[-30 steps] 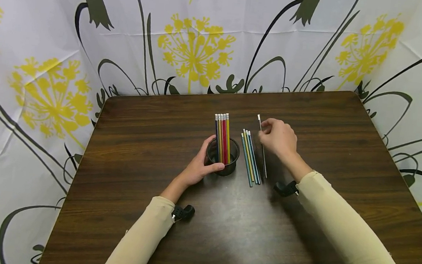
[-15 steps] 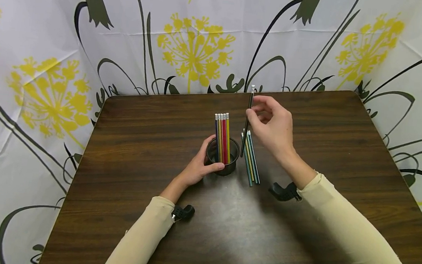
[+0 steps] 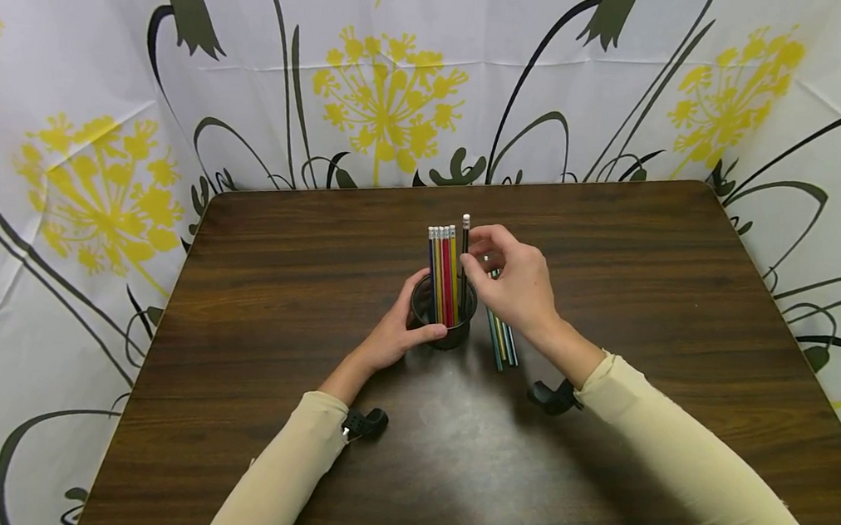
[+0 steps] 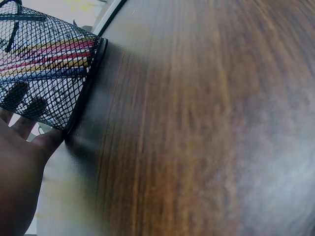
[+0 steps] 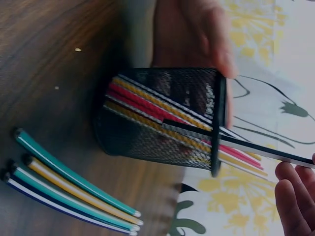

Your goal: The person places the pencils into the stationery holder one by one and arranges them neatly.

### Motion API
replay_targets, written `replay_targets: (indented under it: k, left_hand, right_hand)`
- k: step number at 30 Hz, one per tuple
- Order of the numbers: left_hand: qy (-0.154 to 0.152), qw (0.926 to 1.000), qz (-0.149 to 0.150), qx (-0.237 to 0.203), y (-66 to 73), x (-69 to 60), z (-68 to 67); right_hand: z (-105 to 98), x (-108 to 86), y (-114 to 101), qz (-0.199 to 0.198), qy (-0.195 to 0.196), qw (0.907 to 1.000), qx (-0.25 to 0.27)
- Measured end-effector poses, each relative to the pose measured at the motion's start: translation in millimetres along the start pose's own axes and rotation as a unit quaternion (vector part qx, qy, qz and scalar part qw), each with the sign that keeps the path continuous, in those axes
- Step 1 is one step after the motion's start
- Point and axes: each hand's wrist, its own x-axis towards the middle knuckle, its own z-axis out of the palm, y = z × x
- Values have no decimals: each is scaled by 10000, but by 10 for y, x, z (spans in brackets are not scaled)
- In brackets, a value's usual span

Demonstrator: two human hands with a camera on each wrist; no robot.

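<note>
My left hand [image 3: 393, 335] grips a black mesh pencil cup [image 4: 54, 101], the thumb over its rim and the fingers round its far side. Inside lean several pencils [image 3: 444, 273] in dark blue, yellow and red, their white eraser ends up. With thumb and fingertips my right hand [image 3: 522, 286] pinches a black pencil [image 5: 256, 148] near its eraser end. That pencil stands nearly upright at the cup's right side. In the right wrist view its lower end is below the rim, seen through the mesh, above the cup's bottom.
Right of the cup, several teal, yellow and dark blue pencils [image 5: 74, 177] lie side by side on the brown wooden table [image 3: 276, 283], partly hidden by the right hand in the head view. A flower-patterned cloth [image 3: 251, 48] hangs behind the table.
My right hand has lifted the black pencil off the table, turned it upright, carried it left and lowered it into the cup. The left hand and cup have stayed in place.
</note>
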Motion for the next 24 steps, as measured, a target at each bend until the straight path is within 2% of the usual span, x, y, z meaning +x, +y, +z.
replay_targets:
  k: [7, 21, 24]
  left_hand:
    - [28, 10000, -75, 13, -1, -8, 5]
    - [-13, 10000, -78, 46, 4, -3, 6]
    - [10, 9999, -91, 44, -104, 22, -9]
  right_hand:
    - [95, -76, 54, -16, -151, 9997, -196]
    - [204, -145, 194, 307, -312, 9981, -433]
    - [210, -133, 205, 407, -318, 9977, -440]
